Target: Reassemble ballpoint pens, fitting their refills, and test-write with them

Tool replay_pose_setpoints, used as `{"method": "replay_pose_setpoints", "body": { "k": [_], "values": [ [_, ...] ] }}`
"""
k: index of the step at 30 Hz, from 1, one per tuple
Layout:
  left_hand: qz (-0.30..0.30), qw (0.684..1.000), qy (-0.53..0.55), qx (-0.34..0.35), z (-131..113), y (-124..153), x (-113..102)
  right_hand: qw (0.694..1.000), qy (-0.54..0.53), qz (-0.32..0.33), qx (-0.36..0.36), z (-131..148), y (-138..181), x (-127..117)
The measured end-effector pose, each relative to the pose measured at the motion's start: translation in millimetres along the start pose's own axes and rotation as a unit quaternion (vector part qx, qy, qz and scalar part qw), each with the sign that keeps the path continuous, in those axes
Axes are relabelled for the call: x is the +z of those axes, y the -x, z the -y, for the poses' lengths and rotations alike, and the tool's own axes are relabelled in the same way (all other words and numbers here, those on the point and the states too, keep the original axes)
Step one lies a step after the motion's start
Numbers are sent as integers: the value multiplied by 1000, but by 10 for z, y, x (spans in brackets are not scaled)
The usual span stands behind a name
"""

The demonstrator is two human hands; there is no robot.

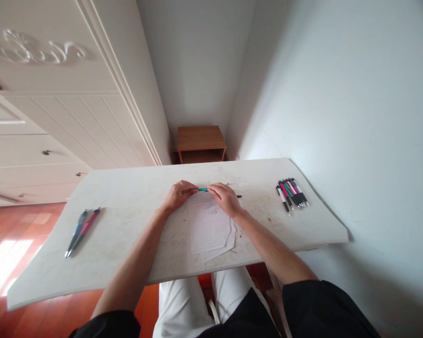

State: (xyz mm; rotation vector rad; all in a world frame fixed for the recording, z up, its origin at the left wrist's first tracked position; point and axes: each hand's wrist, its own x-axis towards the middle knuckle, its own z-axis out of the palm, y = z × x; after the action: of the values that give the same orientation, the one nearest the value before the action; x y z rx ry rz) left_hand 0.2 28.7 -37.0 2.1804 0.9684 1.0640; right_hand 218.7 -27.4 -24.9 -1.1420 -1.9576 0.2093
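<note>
Green and slim, a plastic pen [202, 189] lies level between the person's two bare hands, just over the top edge of white, scribbled paper sheets [208, 230]. The left hand [181, 195] pinches one end between thumb and fingers; the right hand [225, 196] pinches the other, leaving a short green stretch in sight. A small dark tip [238, 196] shows just beyond the right hand; whether it belongs to that pen cannot be told.

The overlapping sheets, the lower one with a ragged edge, lie on a white, stained tabletop [134, 185]. To the right, well apart from the hands, a row of black-tipped pens [292, 195] in white, pink, green and purple lies slanted. To the left, a blue pen [78, 228] and a magenta pen [87, 228] lie side by side, their silvery points close together.
</note>
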Motion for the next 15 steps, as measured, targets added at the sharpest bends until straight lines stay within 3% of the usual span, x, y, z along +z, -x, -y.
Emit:
{"method": "replay_pose_setpoints", "body": {
  "k": [15],
  "values": [
    [9, 1000, -7, 12, -2, 1, 0, 1000, 3, 12, 4, -23, 7, 8]
  ]
}}
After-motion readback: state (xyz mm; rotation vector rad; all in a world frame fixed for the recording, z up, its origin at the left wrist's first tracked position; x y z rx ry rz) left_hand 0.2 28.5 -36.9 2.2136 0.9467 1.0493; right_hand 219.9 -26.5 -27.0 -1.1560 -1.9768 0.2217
